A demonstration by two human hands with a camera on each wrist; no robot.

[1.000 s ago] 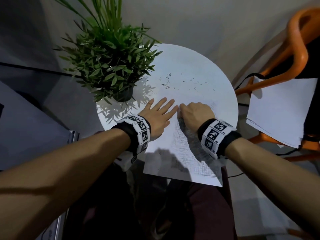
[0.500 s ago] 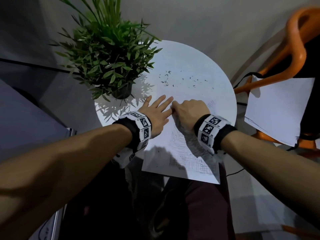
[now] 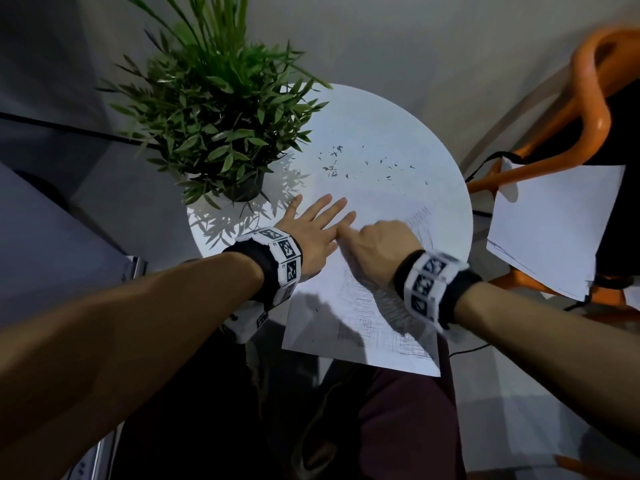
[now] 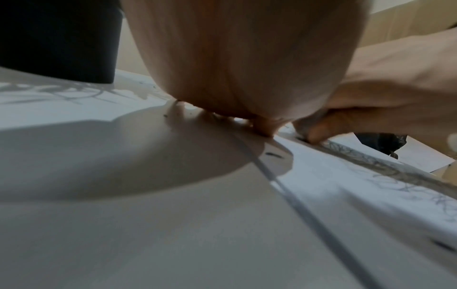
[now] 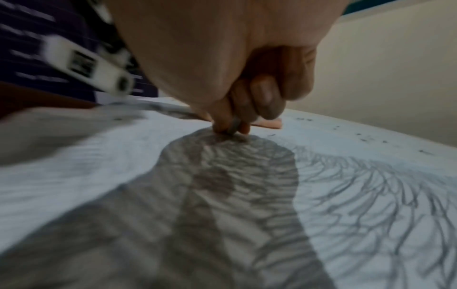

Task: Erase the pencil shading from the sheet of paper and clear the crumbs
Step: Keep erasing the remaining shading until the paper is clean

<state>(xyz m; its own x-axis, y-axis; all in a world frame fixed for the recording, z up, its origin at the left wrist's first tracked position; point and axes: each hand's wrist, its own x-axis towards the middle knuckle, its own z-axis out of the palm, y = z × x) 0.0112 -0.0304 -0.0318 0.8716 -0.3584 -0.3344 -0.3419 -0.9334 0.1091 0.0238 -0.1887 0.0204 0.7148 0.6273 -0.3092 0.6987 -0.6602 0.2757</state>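
A white sheet of paper (image 3: pixel 311 327) with grey pencil shading (image 3: pixel 391 341) lies on a round white table (image 3: pixel 388 116) and overhangs its near edge. My left hand (image 3: pixel 320 220) presses flat on the sheet's left part, fingers straight and spread. My right hand (image 3: pixel 346 233) is curled just right of it, fingertips against the left fingers. In the right wrist view its fingers (image 5: pixel 264 101) pinch a small grey eraser (image 5: pixel 234 125) down onto the shading (image 5: pixel 371 185). Dark eraser crumbs (image 3: pixel 346 164) are scattered beyond both hands.
A potted green plant (image 3: pixel 214 126) in a black pot (image 4: pixel 56 39) stands on the table's left side, close to my left hand. An orange chair (image 3: pixel 588 98) at the right holds more white sheets (image 3: pixel 554 230). My legs are below the table's near edge.
My right hand has slid the eraser back along the sheet, from beside the left fingertips to near the base of the left fingers. The left hand has stayed flat in place.
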